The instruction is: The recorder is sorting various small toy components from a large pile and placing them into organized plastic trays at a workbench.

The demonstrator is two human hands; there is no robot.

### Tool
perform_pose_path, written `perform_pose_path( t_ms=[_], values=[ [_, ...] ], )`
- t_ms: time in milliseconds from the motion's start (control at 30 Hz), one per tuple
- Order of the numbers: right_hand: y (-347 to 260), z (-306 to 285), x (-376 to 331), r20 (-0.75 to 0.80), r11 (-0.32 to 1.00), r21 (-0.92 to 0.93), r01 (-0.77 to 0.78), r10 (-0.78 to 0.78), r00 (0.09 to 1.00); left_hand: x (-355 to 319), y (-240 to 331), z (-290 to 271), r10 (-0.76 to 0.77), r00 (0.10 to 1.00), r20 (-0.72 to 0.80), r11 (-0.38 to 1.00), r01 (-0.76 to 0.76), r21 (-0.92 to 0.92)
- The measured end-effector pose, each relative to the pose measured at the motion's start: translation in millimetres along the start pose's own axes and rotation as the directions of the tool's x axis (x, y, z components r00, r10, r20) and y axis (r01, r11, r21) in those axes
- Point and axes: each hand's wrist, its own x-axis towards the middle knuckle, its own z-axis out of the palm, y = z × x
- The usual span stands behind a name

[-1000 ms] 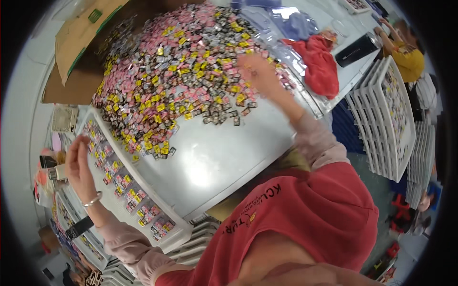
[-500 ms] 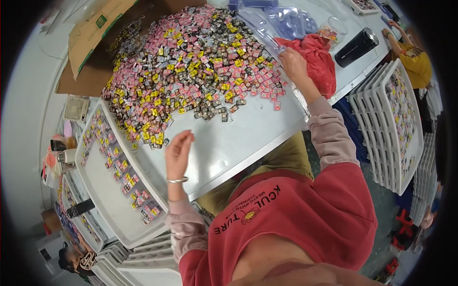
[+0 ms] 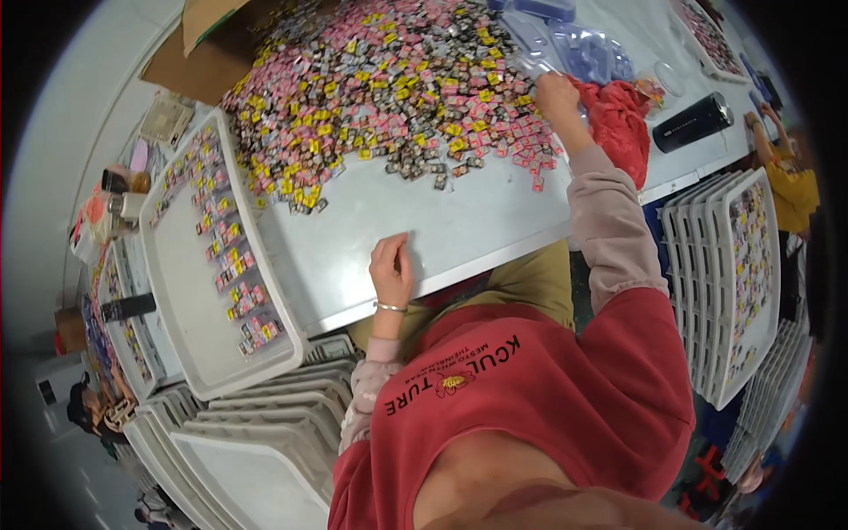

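Observation:
My right hand [image 3: 558, 99] is closed on the near end of a clear plastic blister tray [image 3: 528, 51], at the right side of a big pile of small packets [image 3: 389, 97] in pink, yellow and black. A crumpled red cloth [image 3: 618, 128] lies just right of that hand. My left hand [image 3: 391, 268], with a bangle on its wrist, is over the near edge of the white table [image 3: 327, 252]. Its fingers are curled together, and nothing shows in them. The packets lie well beyond it.
At left, a white tray [image 3: 181, 291] holds clear strips filled with packets. Stacked trays stand below it [image 3: 256, 450] and at right [image 3: 707, 291]. A cardboard box [image 3: 199, 66] backs the pile. A black tumbler [image 3: 693, 122] lies beyond the cloth. Another person [image 3: 791, 190] is at far right.
My left hand has moved right and back toward the table's near edge, away from the packets. My right hand stays on the plastic tray. The whole view has shifted slightly.

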Motion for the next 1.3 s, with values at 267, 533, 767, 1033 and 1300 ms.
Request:
perform_pose_path(
  t_ms=[267, 533, 767, 1033, 1300],
  values=[
    [44, 10, 20, 0.025, 0.904, 0.362, -0.228, 0.235, 0.972, 2, 0, -2, 0.046, 0.999, -0.022, 0.999, -0.046, -0.002],
    [55, -17, 20, -0.101, 0.814, 0.577, -0.064, 0.149, 0.984, -2, -4, -2, 0.040, 0.998, -0.057, 0.999, -0.040, 0.003],
    [-132, -56, -137, -0.471, 0.391, 0.433, 0.812, -0.670, 0.574, 25, 4, -24, -0.444, 0.876, -0.189, 0.822, 0.314, -0.475],
    [-163, -23, -190, -0.342, 0.299, 0.769, 0.565, -0.556, 0.758, -12, -15, -54, -0.085, 0.986, -0.143, 0.958, 0.121, 0.262],
    [-136, -5, -154, -0.162, 0.616, 0.627, 0.477, -0.496, 0.853, -17, -8, -44, -0.034, 0.999, -0.015, 0.955, 0.037, 0.295]
  ],
)
